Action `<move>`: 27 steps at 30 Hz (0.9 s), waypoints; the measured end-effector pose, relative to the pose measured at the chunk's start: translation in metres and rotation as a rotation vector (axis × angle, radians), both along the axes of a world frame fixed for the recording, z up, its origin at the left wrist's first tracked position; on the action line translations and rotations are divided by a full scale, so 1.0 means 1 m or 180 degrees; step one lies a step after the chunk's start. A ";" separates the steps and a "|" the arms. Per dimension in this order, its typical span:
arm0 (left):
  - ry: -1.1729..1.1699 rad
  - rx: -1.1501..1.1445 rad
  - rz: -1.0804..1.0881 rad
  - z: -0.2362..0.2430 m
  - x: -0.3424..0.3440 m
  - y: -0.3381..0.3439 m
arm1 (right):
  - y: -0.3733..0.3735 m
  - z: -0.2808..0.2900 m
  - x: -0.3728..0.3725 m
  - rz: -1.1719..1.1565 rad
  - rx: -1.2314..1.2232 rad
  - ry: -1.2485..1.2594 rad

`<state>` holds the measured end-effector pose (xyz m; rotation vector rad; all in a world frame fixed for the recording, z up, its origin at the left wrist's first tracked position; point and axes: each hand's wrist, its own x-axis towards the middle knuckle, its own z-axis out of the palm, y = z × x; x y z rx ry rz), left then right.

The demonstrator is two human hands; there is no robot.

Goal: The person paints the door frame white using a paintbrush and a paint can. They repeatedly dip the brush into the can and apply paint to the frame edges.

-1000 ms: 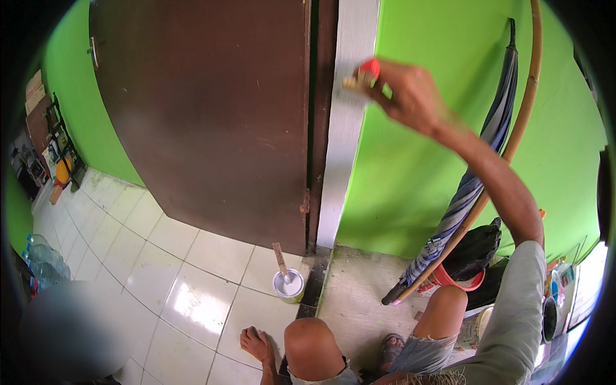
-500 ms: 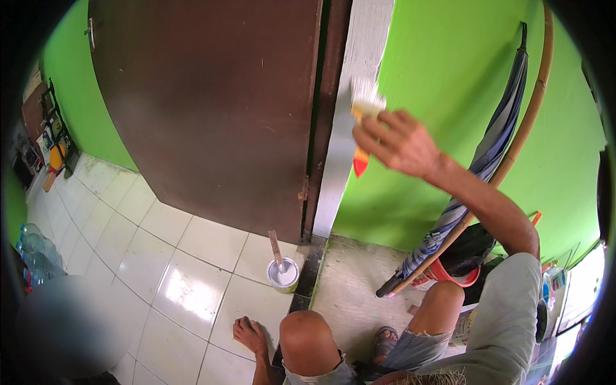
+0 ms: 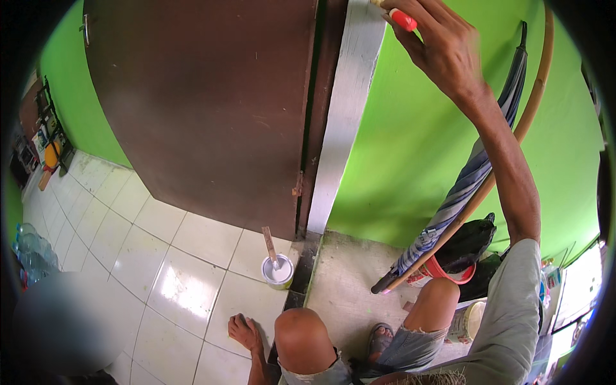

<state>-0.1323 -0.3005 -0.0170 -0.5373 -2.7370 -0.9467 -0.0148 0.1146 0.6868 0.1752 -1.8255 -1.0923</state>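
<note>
My right hand (image 3: 449,54) is raised high, shut on a paintbrush with a red-tipped handle (image 3: 403,19), at the top of the white door frame strip (image 3: 340,141); the bristles are mostly out of view. My left hand (image 3: 242,330) rests on the white tiled floor (image 3: 179,282), fingers apart and slightly bent, holding nothing. Just beyond it, beside the dark threshold, stands an open can of white paint (image 3: 278,274) with a wooden stick (image 3: 268,240) standing in it.
A brown door (image 3: 205,115) borders the frame. A folded umbrella (image 3: 449,212) and bamboo pole (image 3: 532,96) lean on the green wall (image 3: 378,167), beside a red bucket (image 3: 433,269) with black bags. Water bottles (image 3: 35,253) and assorted clutter (image 3: 51,154) line the left side.
My right hand with the brush dipped down along the white strip, then rose to the top edge of the view, higher than at first. My left hand stays on the floor.
</note>
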 end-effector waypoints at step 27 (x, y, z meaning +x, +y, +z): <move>-0.2476 -0.1447 -0.1664 0.396 0.056 0.150 | -0.023 -0.327 0.147 0.0008 -0.7786 -0.0584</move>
